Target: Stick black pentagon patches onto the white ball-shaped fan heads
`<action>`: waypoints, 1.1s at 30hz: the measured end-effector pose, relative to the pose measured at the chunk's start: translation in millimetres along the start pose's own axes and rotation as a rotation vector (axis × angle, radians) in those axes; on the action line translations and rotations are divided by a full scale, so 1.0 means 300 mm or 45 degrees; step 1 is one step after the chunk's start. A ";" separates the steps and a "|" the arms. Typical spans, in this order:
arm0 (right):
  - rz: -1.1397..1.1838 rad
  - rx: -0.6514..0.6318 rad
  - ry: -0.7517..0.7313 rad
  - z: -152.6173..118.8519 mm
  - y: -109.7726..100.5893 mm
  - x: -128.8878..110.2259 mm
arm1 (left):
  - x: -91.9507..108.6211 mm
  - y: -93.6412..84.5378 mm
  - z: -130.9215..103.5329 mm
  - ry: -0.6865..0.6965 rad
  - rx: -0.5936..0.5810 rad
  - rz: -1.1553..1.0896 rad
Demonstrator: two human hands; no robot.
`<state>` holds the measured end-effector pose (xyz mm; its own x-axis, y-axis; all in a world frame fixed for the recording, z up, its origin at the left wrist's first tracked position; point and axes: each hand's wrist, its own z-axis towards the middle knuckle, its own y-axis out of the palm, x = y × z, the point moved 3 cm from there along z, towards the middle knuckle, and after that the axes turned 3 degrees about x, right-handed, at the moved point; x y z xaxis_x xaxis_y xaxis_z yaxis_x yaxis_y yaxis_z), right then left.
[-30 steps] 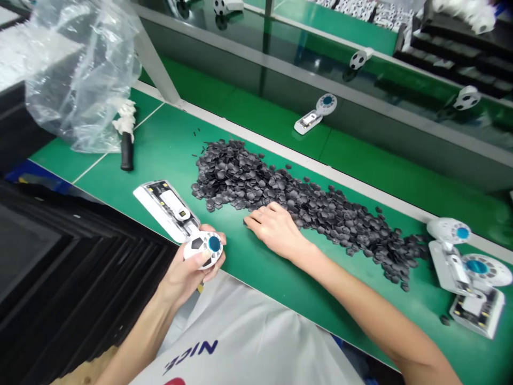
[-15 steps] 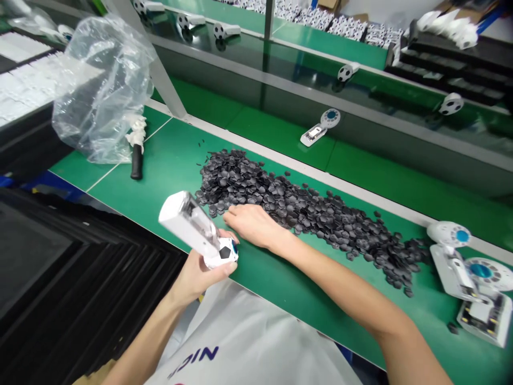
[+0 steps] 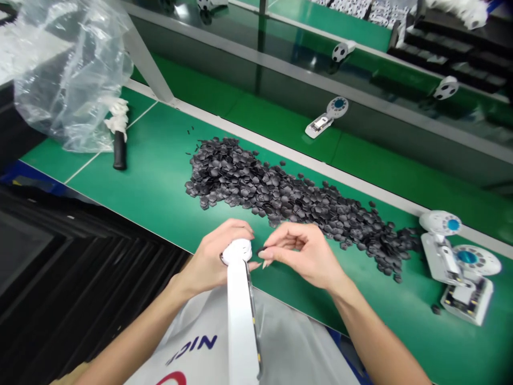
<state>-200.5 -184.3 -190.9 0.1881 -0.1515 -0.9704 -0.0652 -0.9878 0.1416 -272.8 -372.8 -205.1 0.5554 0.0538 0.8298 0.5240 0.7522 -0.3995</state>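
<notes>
My left hand [image 3: 208,259] is wrapped round the small round head of a white handheld device [image 3: 241,321]. The device's long handle points down toward my body, its inner parts showing along the right edge. Close beside that head, my right hand [image 3: 310,254] pinches a small black pentagon piece [image 3: 262,251] between thumb and fingertips. The piece is at the head's right side; whether it touches cannot be made out. Just beyond both hands lies a long heap of black pentagon pieces [image 3: 276,187] on the green table [image 3: 152,198].
Two similar open devices [image 3: 467,291] lie at the table's right end. Another device [image 3: 326,118] sits on the green conveyor belt [image 3: 240,109] beyond. A clear plastic bag [image 3: 76,80] and a black-handled tool [image 3: 119,149] are at left. Black trays [image 3: 60,289] are stacked lower left.
My right hand has come back from the heap to the device with a black piece. My left hand has turned the device, so its handle now points toward my body.
</notes>
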 end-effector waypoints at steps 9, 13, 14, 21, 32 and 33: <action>-1.168 0.267 -1.252 -0.161 -0.033 -0.108 | 0.038 0.028 0.100 0.197 -0.001 0.004; -1.111 0.344 -1.231 -0.168 -0.030 -0.130 | 0.058 0.032 0.132 0.259 -0.001 0.039; -1.018 0.398 -1.169 -0.161 -0.029 -0.130 | 0.062 0.033 0.138 0.275 -0.007 0.049; -0.212 0.407 -0.404 -0.085 -0.023 -0.075 | 0.074 0.045 0.170 0.349 -0.029 0.135; -0.148 0.447 -0.289 -0.069 0.005 -0.050 | 0.072 0.060 0.191 0.376 -0.052 0.167; -0.151 0.458 -0.299 -0.071 0.010 -0.048 | 0.071 0.060 0.191 0.377 -0.050 0.168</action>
<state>-182.6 -185.8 -172.4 -0.0103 0.0156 -0.9998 -0.4015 -0.9158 -0.0102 -288.5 -320.6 -172.4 0.7806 -0.0487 0.6231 0.4566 0.7252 -0.5154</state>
